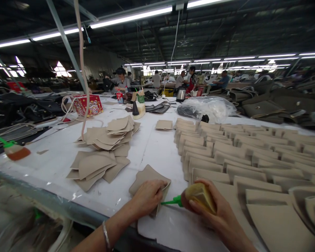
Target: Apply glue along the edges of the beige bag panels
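Observation:
Near the table's front edge, my left hand (149, 196) grips beige pieces (146, 176), its fingers closed over their right part. My right hand (212, 206) is wrapped round a yellowish glue bottle (200, 196), tilted sideways. The bottle's green nozzle (173, 201) points left, its tip at the right edge of the held pieces, close to my left fingers. Left of my hands lie loose stacks of beige pieces (96, 164). Rows of folded beige pieces (231, 150) overlap across the right side of the table.
A second bottle with a green nozzle (17, 152) lies at the left. Further back are a red patterned box (88, 105), a cream container (139, 110), a kettle (181, 95) and a clear plastic bag (212, 106). A hose (82, 63) hangs over the table. Several people work in the background.

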A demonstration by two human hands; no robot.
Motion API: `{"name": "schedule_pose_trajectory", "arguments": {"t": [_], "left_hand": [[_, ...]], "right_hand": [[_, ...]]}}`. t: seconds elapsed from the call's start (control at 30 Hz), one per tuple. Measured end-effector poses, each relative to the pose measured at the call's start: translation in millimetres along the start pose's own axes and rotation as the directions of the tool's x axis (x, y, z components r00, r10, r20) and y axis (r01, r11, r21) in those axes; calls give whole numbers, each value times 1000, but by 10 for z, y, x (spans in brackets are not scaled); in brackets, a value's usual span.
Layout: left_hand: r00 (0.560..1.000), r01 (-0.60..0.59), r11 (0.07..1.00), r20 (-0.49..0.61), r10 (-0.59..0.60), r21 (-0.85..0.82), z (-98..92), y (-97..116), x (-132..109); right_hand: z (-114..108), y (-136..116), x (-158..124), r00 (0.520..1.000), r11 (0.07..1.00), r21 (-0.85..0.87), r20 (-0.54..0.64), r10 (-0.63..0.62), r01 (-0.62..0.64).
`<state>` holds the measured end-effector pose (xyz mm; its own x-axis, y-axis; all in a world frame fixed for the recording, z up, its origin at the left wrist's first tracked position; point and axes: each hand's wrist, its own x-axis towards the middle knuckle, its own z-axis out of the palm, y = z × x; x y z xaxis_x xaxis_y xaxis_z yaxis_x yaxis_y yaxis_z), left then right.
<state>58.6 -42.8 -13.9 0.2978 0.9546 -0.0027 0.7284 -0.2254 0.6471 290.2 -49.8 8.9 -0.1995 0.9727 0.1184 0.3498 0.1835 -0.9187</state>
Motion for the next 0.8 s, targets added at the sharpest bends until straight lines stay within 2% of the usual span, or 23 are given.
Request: {"name": "schedule_pose_trajectory", "arguments": {"t": [0.07,0.2,0.37,0.53,0.7,0.8], "left_hand": [[1000,-10,999,-16,9,-31,-2,-9,-14],[1000,9,997,-27,-12,-75,-11,-11,-38],[998,21,986,-50,-29,-163,16,-52,-50],[997,9,973,-73,-27,-230,57,-100,-57],[998,-1,947,-59,-18,-320,80,-157,-49],[998,7,935,-55,-28,-355,77,-188,-32]], "right_hand": [[3,7,-11,1000,1000,20,17,14,-14],[15,2,-36,994,999,-23,-105,23,-26],[82,-70,-147,998,995,79,24,65,-66],[107,-71,-173,993,999,20,-109,51,-49],[120,-35,-217,997,995,75,33,71,-73],[115,-24,-233,997,997,34,-31,77,-76]]}}
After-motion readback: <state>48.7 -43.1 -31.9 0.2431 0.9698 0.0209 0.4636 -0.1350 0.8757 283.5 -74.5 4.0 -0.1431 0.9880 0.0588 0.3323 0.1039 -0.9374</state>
